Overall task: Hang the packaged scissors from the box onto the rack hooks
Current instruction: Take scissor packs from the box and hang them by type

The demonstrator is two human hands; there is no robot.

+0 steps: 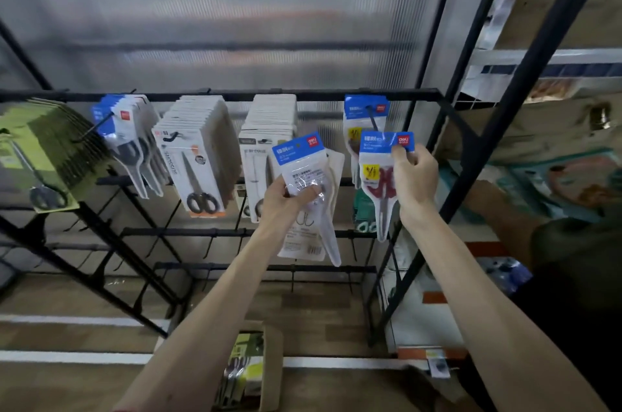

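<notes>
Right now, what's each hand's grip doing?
Left hand: closed on a blue-topped scissors pack, held off the hooks.
Right hand: closed on a red-handled scissors pack at the rightmost hook.

Dim, even indoor light glows through the translucent ribbed panel [235, 24] behind the rack; wide-angle bending skews the frame posts, edges blur softly, shadows stay faint.

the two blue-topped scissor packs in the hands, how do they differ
The right-hand pack shows red-handled scissors; the left-hand pack shows pale packaging, its handles hidden by the grip. The right hand pinches its pack by the blue header, up at the hook; the left hand grips its pack mid-body, lower and tilted. Both have blue headers with a red logo.
</notes>
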